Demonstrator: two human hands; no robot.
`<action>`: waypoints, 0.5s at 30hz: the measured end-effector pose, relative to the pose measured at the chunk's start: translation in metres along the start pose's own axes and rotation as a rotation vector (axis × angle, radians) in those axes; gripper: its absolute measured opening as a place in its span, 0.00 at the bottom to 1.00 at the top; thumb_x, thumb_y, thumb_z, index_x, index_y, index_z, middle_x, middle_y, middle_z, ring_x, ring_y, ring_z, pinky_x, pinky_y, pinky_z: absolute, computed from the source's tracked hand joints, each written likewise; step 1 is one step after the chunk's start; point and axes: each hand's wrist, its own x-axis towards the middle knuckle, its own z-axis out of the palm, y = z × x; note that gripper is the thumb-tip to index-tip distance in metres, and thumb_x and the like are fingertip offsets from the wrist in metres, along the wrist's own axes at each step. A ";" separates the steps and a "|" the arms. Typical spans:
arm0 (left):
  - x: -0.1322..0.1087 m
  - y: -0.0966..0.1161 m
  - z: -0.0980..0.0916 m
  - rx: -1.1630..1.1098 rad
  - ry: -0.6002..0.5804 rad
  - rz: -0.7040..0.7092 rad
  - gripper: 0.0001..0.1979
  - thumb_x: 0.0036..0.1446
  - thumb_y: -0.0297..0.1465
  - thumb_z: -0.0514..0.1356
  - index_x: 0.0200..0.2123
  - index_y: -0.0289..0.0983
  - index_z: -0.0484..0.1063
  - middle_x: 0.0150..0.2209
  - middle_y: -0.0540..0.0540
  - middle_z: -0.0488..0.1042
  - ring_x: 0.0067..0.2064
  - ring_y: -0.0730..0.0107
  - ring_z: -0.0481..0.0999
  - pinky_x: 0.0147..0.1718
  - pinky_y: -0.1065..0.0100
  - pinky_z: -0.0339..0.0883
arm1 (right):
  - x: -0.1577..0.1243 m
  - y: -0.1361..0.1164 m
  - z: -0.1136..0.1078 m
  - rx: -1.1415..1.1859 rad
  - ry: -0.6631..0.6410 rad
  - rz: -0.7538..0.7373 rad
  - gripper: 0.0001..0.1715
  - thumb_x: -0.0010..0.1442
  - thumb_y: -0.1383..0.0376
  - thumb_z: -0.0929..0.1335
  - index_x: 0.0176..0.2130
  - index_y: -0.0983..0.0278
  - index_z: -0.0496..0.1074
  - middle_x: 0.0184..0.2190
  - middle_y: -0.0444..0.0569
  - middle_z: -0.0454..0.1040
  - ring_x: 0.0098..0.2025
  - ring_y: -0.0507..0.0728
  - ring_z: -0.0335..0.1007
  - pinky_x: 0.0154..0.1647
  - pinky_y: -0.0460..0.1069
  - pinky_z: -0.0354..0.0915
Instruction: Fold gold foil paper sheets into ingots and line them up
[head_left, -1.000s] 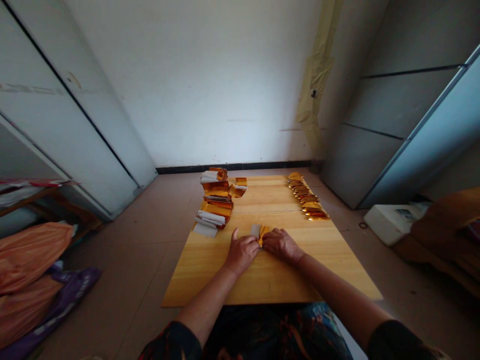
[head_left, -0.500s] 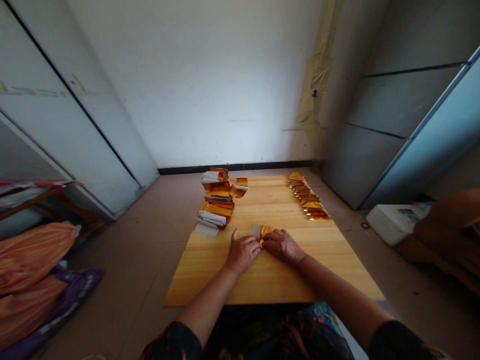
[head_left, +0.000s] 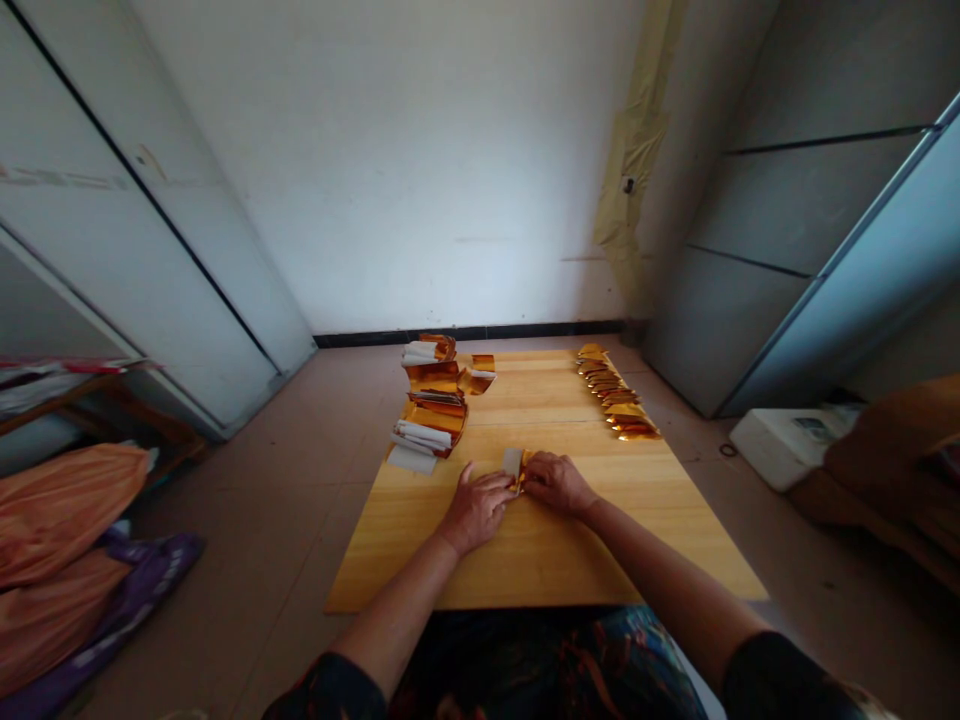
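A small sheet of gold foil paper [head_left: 513, 461], its dull grey side partly showing, lies on the wooden board between my hands, part of it folded over. My left hand [head_left: 478, 508] reaches to its near edge with fingers stretched out and pressing on it, the thumb raised apart. From the other side, my right hand [head_left: 559, 484] has its fingers bent and pinched at the folded gold part. The fingertips cover much of the fold. At the back left sit curled stacks of gold foil paper [head_left: 435, 376]. Folded gold pieces [head_left: 616, 395] overlap in a row at the back right.
The wooden board [head_left: 420, 540] reaches close to my lap. Two loose foil pieces [head_left: 478, 380] lie beside the left stacks. A white wall stands behind, with grey cabinets [head_left: 757, 220] at right. A white box [head_left: 780, 445] and orange and purple bags [head_left: 67, 510] are on either side.
My left hand has shifted slightly left and down, its fingers straighter. My right hand has curled more over the foil paper and moved a little left. More of the grey side shows.
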 end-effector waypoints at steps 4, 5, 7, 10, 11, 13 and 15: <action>0.002 -0.003 -0.002 -0.016 -0.039 -0.016 0.18 0.55 0.24 0.51 0.44 0.45 0.73 0.53 0.47 0.72 0.56 0.65 0.68 0.60 0.46 0.44 | 0.003 -0.006 -0.002 -0.025 -0.007 0.066 0.06 0.59 0.65 0.66 0.31 0.64 0.71 0.32 0.45 0.70 0.34 0.51 0.64 0.35 0.44 0.55; 0.002 -0.003 -0.002 -0.019 -0.040 -0.021 0.17 0.55 0.24 0.50 0.44 0.45 0.73 0.53 0.48 0.72 0.55 0.66 0.68 0.60 0.46 0.44 | 0.003 -0.007 -0.002 -0.026 -0.011 0.076 0.05 0.58 0.65 0.66 0.31 0.64 0.70 0.32 0.45 0.70 0.33 0.50 0.64 0.34 0.44 0.55; 0.003 -0.002 -0.003 -0.028 -0.039 -0.031 0.16 0.56 0.25 0.50 0.43 0.44 0.71 0.53 0.48 0.72 0.55 0.66 0.68 0.60 0.46 0.42 | 0.005 -0.009 -0.003 -0.026 -0.019 0.086 0.05 0.58 0.66 0.66 0.31 0.64 0.70 0.32 0.45 0.70 0.33 0.50 0.64 0.34 0.44 0.54; 0.001 0.001 -0.004 -0.038 -0.040 -0.036 0.14 0.56 0.25 0.50 0.43 0.42 0.69 0.52 0.46 0.72 0.55 0.65 0.68 0.60 0.46 0.42 | 0.007 -0.009 -0.002 -0.042 -0.031 0.096 0.05 0.58 0.66 0.66 0.30 0.64 0.70 0.32 0.45 0.70 0.33 0.50 0.64 0.33 0.44 0.54; 0.001 0.002 -0.004 -0.037 -0.036 -0.035 0.13 0.56 0.26 0.50 0.43 0.42 0.68 0.52 0.46 0.72 0.55 0.65 0.68 0.60 0.46 0.42 | 0.008 -0.009 -0.002 -0.051 -0.036 0.104 0.06 0.58 0.65 0.66 0.30 0.64 0.70 0.32 0.45 0.70 0.32 0.50 0.64 0.32 0.44 0.54; -0.001 0.004 -0.005 -0.030 -0.025 -0.028 0.14 0.56 0.26 0.51 0.46 0.42 0.66 0.51 0.45 0.73 0.54 0.64 0.69 0.61 0.47 0.41 | 0.009 -0.009 -0.003 -0.067 -0.052 0.127 0.06 0.59 0.64 0.66 0.31 0.64 0.70 0.33 0.45 0.70 0.31 0.49 0.64 0.31 0.44 0.53; -0.002 0.005 -0.006 -0.017 -0.022 -0.011 0.18 0.55 0.26 0.52 0.49 0.42 0.64 0.52 0.44 0.72 0.55 0.64 0.68 0.61 0.47 0.39 | 0.010 -0.010 -0.005 -0.070 -0.072 0.152 0.06 0.59 0.63 0.66 0.32 0.64 0.70 0.33 0.45 0.70 0.31 0.49 0.65 0.30 0.44 0.53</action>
